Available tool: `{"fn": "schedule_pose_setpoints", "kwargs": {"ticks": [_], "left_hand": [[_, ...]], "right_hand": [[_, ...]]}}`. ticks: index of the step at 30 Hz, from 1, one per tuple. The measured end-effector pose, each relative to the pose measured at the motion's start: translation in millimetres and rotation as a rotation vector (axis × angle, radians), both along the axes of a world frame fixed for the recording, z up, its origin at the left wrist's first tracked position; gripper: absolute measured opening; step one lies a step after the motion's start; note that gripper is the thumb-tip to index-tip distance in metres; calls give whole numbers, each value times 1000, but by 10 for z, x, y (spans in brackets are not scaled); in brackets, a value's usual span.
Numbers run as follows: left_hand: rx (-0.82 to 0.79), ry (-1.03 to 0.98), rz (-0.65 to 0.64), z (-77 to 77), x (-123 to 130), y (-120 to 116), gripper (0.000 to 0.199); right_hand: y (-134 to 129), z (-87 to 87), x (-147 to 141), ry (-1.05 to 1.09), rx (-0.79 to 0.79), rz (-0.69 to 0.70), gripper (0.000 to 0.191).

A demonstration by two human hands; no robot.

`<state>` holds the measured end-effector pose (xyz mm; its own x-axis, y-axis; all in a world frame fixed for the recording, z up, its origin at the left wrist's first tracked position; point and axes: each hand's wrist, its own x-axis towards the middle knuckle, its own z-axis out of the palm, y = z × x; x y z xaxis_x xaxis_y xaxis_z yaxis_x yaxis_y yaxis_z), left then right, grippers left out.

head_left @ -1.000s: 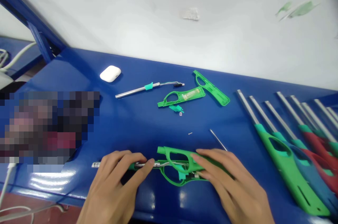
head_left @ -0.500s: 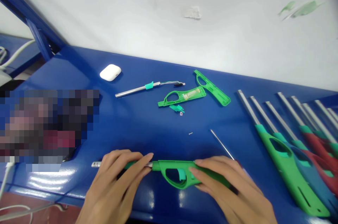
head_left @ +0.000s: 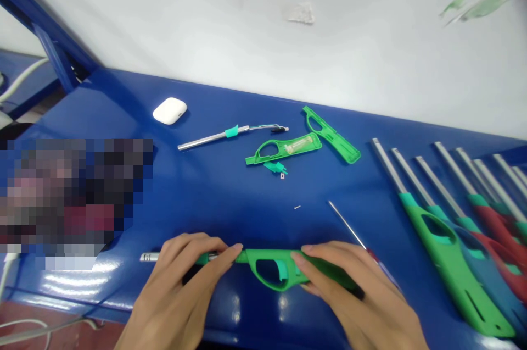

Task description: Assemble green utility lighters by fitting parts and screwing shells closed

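My left hand is closed around the metal tube of a long-nosed lighter, its tip sticking out to the left. A teal collar on the tube shows between the fingers, and my left thumb reaches the narrow front of the green lighter handle. My right hand grips the rear of this handle and covers part of it. The teal trigger shows in the handle's opening. Beside my right hand, a screwdriver lies with its tip pointing away.
Beyond my hands lie two green handle halves, a tube with wires, a teal trigger piece and a small screw. Several assembled lighters line the right. A white earbud case sits back left; a wall closes the rear.
The left thumb and teal collar have come slightly closer to the front of the handle. Both hands keep their hold, and the view has shifted a little.
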<state>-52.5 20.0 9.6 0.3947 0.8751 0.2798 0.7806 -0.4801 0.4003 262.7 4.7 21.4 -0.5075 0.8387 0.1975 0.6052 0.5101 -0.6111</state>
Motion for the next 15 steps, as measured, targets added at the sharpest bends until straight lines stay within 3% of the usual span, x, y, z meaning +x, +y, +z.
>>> {"fn": "schedule_pose_setpoints", "kwargs": {"ticks": [6, 11, 15], "left_hand": [[4, 8, -29, 77, 36, 23, 36], [-39, 21, -20, 102, 83, -19, 45], [-6, -40, -11, 72, 164, 21, 34]], "right_hand": [[35, 16, -12, -87, 101, -45, 48], [82, 62, -45, -105, 155, -82, 54], [119, 83, -58, -92, 154, -87, 59]]}}
